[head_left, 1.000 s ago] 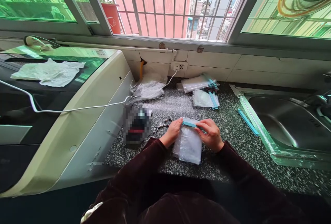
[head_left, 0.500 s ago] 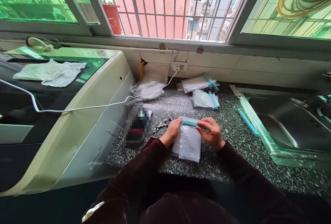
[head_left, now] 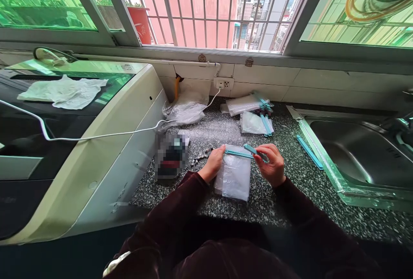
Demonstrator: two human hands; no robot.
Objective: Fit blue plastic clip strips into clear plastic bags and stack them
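Observation:
My left hand (head_left: 213,163) is closed on the left edge of a clear plastic bag (head_left: 237,180), folded flat, with the thumb at its top left corner. Across the bag's top runs a thin teal bar of a bag sealing clip (head_left: 238,154). In my right hand (head_left: 271,164), fingers and thumb pinch a second teal clip bar (head_left: 251,148), slanted above the right end of the first. Whether the two bars are joined is hidden by my fingers. The bag hangs just over or rests on the counter; which one I cannot tell.
Behind lie more clear bags with teal clips (head_left: 256,123). A loose teal clip (head_left: 309,152) lies beside the steel sink (head_left: 355,150). On the left are a blurred dark object (head_left: 171,158), a beaded strand (head_left: 200,157), a large appliance (head_left: 119,141) and a white cable (head_left: 135,132).
The upper teal bar, flat along the bag's top before, now stands lifted and slanted in my right hand, which has moved slightly right. My left hand stays on the bag.

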